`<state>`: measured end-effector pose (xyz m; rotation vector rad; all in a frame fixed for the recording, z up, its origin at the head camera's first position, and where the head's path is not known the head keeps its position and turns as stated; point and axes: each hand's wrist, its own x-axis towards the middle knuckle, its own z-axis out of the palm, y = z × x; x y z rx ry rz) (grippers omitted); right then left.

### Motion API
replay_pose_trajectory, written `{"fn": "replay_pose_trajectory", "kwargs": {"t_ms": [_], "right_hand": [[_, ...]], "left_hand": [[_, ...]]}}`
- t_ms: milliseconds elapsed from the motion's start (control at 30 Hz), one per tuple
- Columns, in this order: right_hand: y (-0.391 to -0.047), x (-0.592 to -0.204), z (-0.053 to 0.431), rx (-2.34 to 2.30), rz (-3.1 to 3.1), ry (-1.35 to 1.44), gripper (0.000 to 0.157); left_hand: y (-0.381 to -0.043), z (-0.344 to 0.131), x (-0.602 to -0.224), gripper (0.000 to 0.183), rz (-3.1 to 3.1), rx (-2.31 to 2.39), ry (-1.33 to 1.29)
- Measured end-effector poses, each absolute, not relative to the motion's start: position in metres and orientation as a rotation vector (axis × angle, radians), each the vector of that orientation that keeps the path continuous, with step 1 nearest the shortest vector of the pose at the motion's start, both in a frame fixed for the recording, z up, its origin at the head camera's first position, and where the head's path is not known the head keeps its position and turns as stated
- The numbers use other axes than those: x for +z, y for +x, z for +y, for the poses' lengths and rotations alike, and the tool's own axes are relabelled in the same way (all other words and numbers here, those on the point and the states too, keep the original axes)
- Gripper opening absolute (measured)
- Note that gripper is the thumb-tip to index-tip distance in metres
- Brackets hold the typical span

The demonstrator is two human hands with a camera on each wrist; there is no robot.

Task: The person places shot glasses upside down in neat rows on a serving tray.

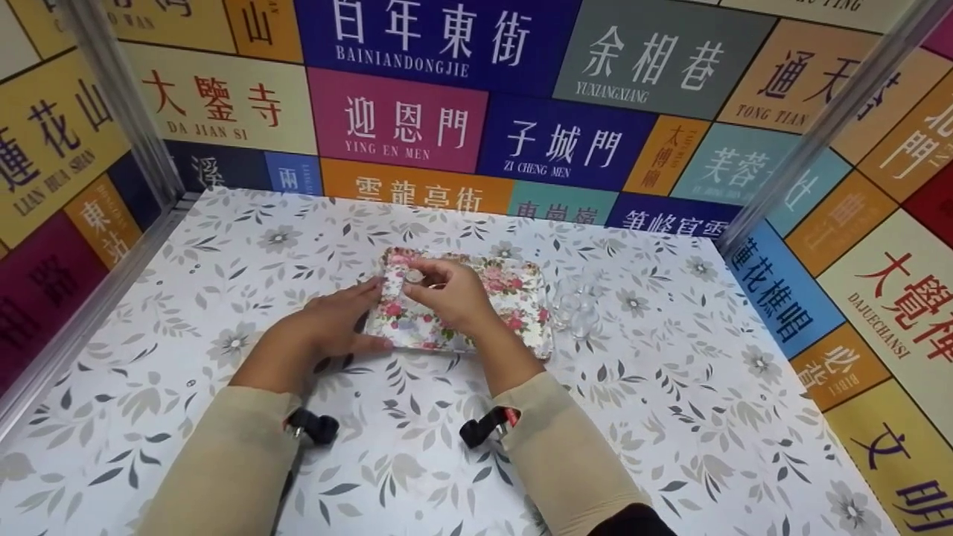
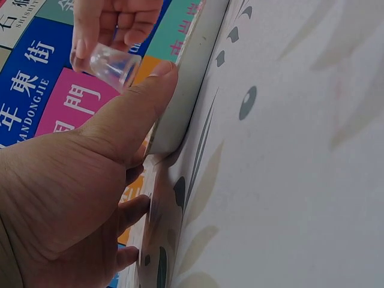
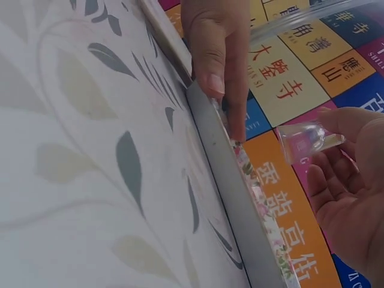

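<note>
View from above the surface (image 1: 670,417), with both of my grips at work. My right grip (image 1: 458,294) pinches a small clear cup (image 1: 413,275) between thumb and fingers; the cup is over the left part of a flower-printed tray (image 1: 514,316), its wider end facing down toward the tray, as both wrist views show. My left grip (image 1: 331,320) is spread, thumb and fingers apart, and touches the tray at its left end: the thumb lies by the near corner, the fingers farther along that side. The tray lies flat, its long side running across in front of me; its printed inside carries pink roses and green leaves, and its outer wall is pale and plain in the wrist views. Just beside its right end stands a cluster of clear cups (image 1: 579,313), too blurred to count. The surface bears a grey and beige leaf pattern. Beige sleeves (image 1: 223,454) cover my forearms, with a black fitting (image 1: 320,428) at each cuff. Behind rises a wall of coloured lettered panels (image 1: 402,119).
</note>
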<state>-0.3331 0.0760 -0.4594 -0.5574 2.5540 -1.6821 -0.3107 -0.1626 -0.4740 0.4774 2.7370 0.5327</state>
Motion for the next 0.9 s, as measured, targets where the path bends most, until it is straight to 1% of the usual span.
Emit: {"fn": "replay_pose_trajectory", "kwargs": {"t_ms": [133, 300, 567, 900], "right_hand": [[-0.333, -0.465, 0.072, -1.62, 2.521, -0.555, 0.036], [-0.334, -0.471, 0.071, -1.569, 2.52, -0.545, 0.033], [-0.335, -0.476, 0.07, -1.456, 2.569, -0.559, 0.042], [-0.331, -0.469, 0.075, -1.583, 2.458, -0.521, 0.044]], "left_hand": [[-0.31, -0.163, -0.473, 0.105, 2.737, 0.566, 0.517], [-0.309, -0.164, -0.472, 0.104, 2.723, 0.588, 0.491], [-0.311, -0.163, -0.474, 0.106, 2.729, 0.549, 0.469], [-0.311, -0.164, -0.475, 0.106, 2.735, 0.564, 0.464]]}}
